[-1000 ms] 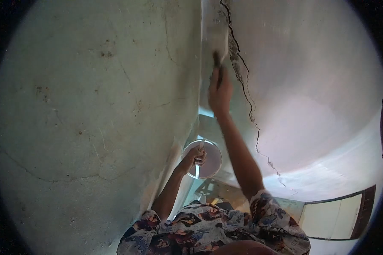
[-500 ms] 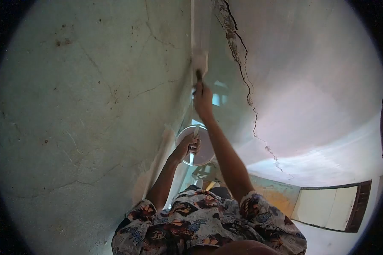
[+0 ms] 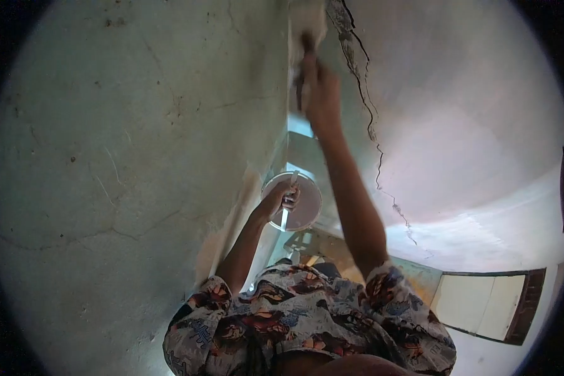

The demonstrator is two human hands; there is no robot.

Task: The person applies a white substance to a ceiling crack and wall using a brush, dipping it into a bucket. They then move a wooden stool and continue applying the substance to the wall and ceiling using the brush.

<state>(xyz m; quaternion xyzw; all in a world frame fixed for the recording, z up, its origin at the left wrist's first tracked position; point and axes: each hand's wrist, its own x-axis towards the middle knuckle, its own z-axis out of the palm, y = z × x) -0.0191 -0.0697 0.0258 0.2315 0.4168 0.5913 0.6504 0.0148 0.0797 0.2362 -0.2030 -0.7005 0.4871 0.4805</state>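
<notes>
My right hand (image 3: 323, 94) is raised high in the wall corner, gripping the dark handle of a paintbrush (image 3: 308, 42). The brush's wide pale head lies against the narrow strip by the corner, blurred by motion. Lower down, my left hand (image 3: 281, 199) is closed round the white handle of a round bucket (image 3: 306, 210). The bucket hangs in front of my chest, and its inside looks pale pinkish. A patterned shirt (image 3: 307, 307) covers my body below it.
A stained greenish wall (image 3: 125, 163) with fine cracks stands close on the left. To the right, a long jagged crack (image 3: 375, 125) runs down a pale wall surface. A dark-framed panel (image 3: 489, 304) is at the lower right.
My right hand has moved upward with the paintbrush along the corner. My left hand still holds the bucket, which appears slightly higher in view.
</notes>
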